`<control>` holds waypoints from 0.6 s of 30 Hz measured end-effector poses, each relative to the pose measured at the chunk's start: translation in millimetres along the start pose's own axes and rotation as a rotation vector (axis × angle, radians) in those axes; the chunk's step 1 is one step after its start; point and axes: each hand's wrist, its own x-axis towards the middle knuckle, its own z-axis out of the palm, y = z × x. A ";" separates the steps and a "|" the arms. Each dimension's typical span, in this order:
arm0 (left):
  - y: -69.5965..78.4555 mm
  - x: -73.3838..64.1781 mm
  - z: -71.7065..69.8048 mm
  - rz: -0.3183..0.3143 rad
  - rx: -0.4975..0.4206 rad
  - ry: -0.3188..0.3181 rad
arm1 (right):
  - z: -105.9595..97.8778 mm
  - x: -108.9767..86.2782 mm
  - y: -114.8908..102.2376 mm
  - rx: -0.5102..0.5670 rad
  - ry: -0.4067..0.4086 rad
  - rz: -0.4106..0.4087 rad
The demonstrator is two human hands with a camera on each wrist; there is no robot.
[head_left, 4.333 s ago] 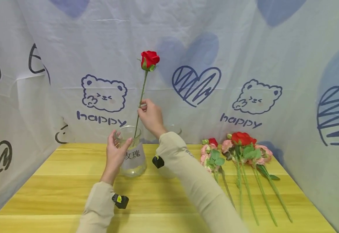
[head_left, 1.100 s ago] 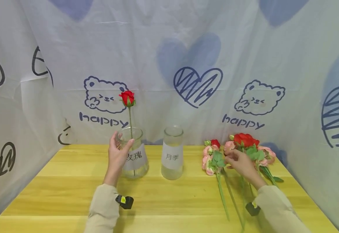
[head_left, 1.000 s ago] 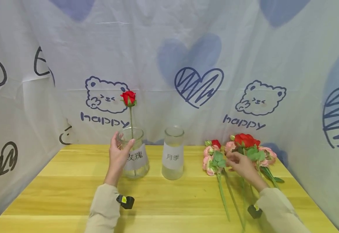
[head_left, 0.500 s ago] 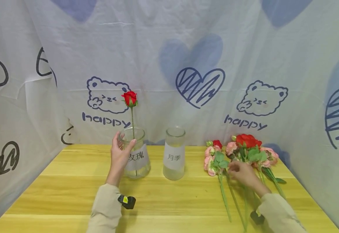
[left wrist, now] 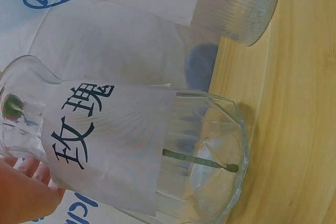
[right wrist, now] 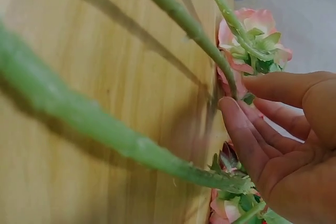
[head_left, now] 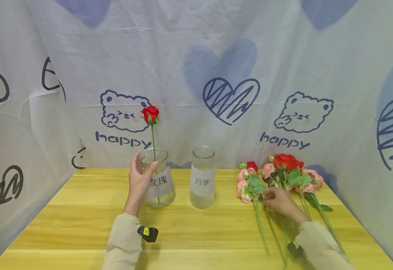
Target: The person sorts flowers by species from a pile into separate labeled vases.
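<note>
My left hand (head_left: 139, 183) grips the neck of a glass vase (head_left: 164, 197) with a paper label; fingers lie behind it, thumb in front. A single red rose (head_left: 150, 114) stands in that vase, its stem (left wrist: 199, 160) reaching the bottom. My right hand (head_left: 280, 202) is low over the flowers at the right. In the right wrist view its thumb and forefinger pinch a thin dark green flower stem (right wrist: 197, 32). Pink flowers (right wrist: 254, 35) lie just beyond the fingertips. Which bloom belongs to the pinched stem is hidden.
A second, narrower labelled glass vase (head_left: 202, 198) stands right of the first. Beside my right hand lie pink flowers (head_left: 243, 189), a small red bloom (head_left: 252, 166) and a large red flower (head_left: 288, 162), stems toward the front of the wooden table (head_left: 196, 232). A printed cloth (head_left: 179, 86) hangs behind.
The red rose went from my right hand, above the vase, down into it. My right hand moved right to the flowers, then slightly down along the stems. My left hand stayed on the vase.
</note>
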 end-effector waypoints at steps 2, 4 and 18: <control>0.4 0.7 -0.1 0.007 0.000 0.001 | 0.2 1.2 0.5 -0.044 0.002 0.003; 0.7 0.6 -0.3 0.006 -0.001 -0.004 | -0.1 2.2 0.9 -0.094 0.003 0.001; 0.8 -0.5 -0.1 0.001 -0.010 -0.011 | 0.5 4.8 2.6 0.205 -0.056 0.234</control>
